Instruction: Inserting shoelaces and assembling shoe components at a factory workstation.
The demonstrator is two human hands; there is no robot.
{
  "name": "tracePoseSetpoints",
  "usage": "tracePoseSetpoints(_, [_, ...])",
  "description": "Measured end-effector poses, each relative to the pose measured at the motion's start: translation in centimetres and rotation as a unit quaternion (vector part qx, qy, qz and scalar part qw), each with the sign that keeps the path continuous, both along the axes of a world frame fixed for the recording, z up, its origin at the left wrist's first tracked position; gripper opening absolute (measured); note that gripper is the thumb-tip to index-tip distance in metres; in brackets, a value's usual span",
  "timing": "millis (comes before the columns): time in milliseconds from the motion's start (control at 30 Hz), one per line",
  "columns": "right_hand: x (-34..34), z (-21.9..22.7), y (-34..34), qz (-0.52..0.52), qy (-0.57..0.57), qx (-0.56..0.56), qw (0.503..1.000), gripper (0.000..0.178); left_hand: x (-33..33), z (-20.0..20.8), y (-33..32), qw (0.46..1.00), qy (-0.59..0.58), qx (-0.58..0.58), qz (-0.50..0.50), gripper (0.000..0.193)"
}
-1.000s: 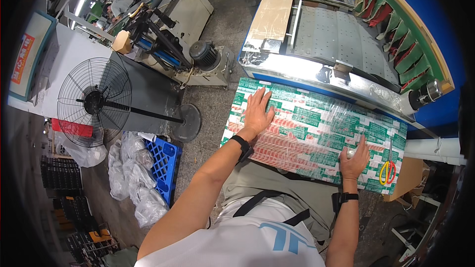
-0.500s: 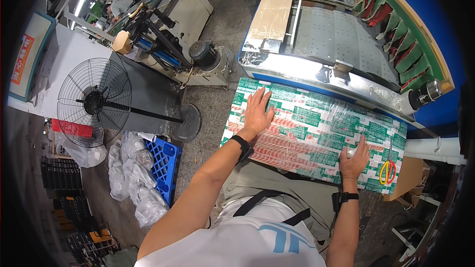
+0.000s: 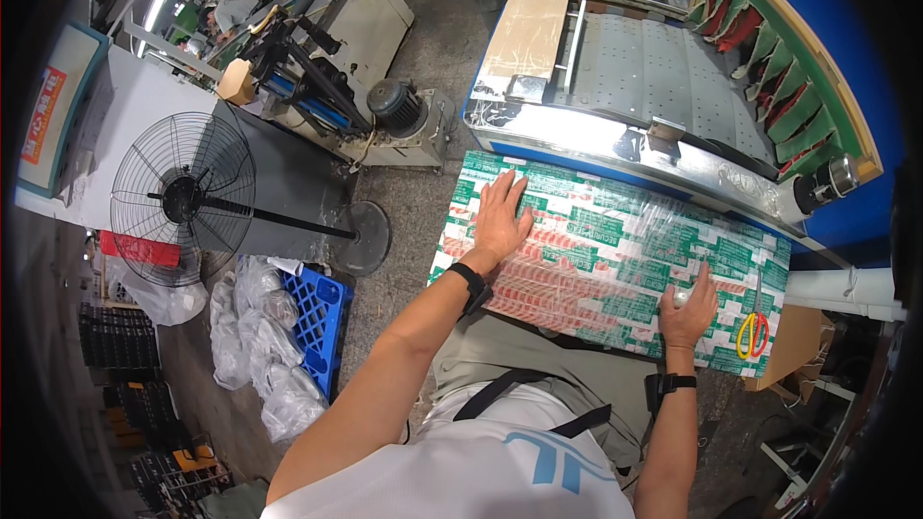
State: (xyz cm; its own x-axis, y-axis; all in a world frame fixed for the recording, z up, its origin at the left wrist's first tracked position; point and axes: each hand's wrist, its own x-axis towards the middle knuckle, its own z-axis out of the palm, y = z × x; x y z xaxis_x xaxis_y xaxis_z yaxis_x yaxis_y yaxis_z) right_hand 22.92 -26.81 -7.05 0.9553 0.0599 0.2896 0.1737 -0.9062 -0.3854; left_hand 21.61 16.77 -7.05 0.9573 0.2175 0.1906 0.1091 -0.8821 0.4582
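Observation:
A wide flat sheet printed in green, red and white (image 3: 615,240), covered by clear plastic film, lies in front of me against a metal machine. My left hand (image 3: 502,216) lies flat on the sheet's left part, fingers spread. My right hand (image 3: 688,306) rests on the sheet's near right part, fingers spread, palm down. Neither hand holds anything. Both wrists wear dark bands.
A blue and silver machine (image 3: 654,67) with a perforated metal bed stands beyond the sheet. Yellow-handled scissors (image 3: 752,332) lie at the sheet's right end. A standing fan (image 3: 183,197), a blue crate (image 3: 317,322), clear plastic bags (image 3: 255,346) and an electric motor (image 3: 394,106) occupy the floor on my left.

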Motion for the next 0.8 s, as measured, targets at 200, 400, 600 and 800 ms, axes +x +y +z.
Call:
tracePoseSetpoints(200, [0.01,0.08,0.07,-0.001,0.002,-0.003,1.000,0.090,-0.03,-0.14,-0.03,1.000,-0.016,0.001,-0.001,0.062])
tracePoseSetpoints(400, [0.00,0.03,0.06,0.001,0.000,-0.001,1.000,0.090,0.02,-0.14,-0.01,1.000,-0.031,0.002,-0.002,0.061])
tracePoseSetpoints(600, [0.00,0.06,0.02,-0.007,0.019,0.002,1.000,0.090,0.09,-0.23,-0.07,0.999,-0.034,0.000,0.000,0.060])
tracePoseSetpoints(800, [-0.01,0.27,0.16,-0.001,0.003,0.004,1.000,0.090,0.03,-0.06,-0.08,0.999,-0.037,0.000,-0.001,0.060])
